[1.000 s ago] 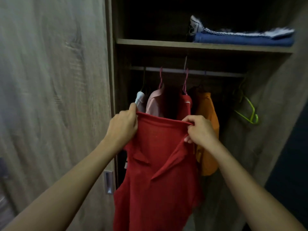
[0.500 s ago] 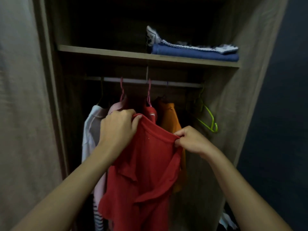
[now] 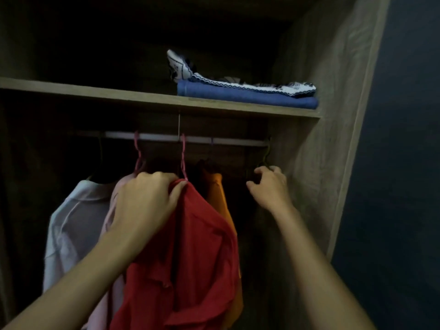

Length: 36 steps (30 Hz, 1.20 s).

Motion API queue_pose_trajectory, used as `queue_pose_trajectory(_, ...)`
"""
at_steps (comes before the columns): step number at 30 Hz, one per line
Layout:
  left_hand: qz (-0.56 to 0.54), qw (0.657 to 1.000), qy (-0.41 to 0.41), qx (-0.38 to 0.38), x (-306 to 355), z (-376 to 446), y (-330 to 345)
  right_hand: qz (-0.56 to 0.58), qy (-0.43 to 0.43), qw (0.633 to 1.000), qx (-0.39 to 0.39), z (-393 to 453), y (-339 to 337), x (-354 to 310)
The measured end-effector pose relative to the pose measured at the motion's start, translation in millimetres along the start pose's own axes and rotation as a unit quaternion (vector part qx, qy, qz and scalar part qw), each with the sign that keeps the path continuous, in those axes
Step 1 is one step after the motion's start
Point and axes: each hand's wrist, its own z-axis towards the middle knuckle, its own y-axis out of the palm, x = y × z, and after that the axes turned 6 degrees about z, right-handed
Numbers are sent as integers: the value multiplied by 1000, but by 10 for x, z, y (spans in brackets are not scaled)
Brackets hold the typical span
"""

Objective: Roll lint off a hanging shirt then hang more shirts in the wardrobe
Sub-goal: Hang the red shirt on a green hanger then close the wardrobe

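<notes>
My left hand (image 3: 145, 201) grips the bunched top of a red shirt (image 3: 197, 246), which hangs down in front of the clothes on the rail (image 3: 238, 142). A pink hanger (image 3: 183, 158) drops from the rail to just behind the shirt's top. My right hand (image 3: 271, 186) is up at the rail's right end, with its fingers curled around the neck of an empty green hanger (image 3: 267, 153). The hanger's lower part is lost in the dark.
A white shirt (image 3: 71, 229), a pale pink shirt (image 3: 104, 306) and an orange shirt (image 3: 216, 191) hang on the rail. The shelf (image 3: 119, 95) above holds folded blue and patterned clothes (image 3: 238, 94). The wardrobe's side wall (image 3: 333, 115) stands close on the right.
My right hand let go of the red shirt and reached up right to the green hanger. My left hand now holds the shirt alone, and the view has moved up and closer.
</notes>
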Motion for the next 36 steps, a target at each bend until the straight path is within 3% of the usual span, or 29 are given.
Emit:
queue_pose_trajectory(3,6,1000,1,0,-45,29,106,-37,95,994,-40,249,67,103)
queue_pose_trajectory(6,0,1000,-24,-8,-107,65,199,-32,130,986,-94,421,191,207)
queue_pose_trajectory(9,-10,999,-39,-17,-123,95,275,120,143,977,-98,596,347,277)
queue_pose_trajectory(13,-16,998,-50,-17,-111,106,318,403,193,890,-93,814,497,267)
queue_pose_trajectory(21,-10,998,-68,-11,-180,79,314,531,251,802,-105,1122,662,254)
queue_pose_trajectory(26,-11,998,-68,1,-309,31,341,557,195,807,-1,1108,583,128)
queue_pose_trajectory(31,-29,997,-75,8,-329,18,322,416,91,897,114,812,474,-63)
queue_pose_trajectory(36,-40,996,-82,-7,-411,-24,361,354,26,927,120,179,385,-220)
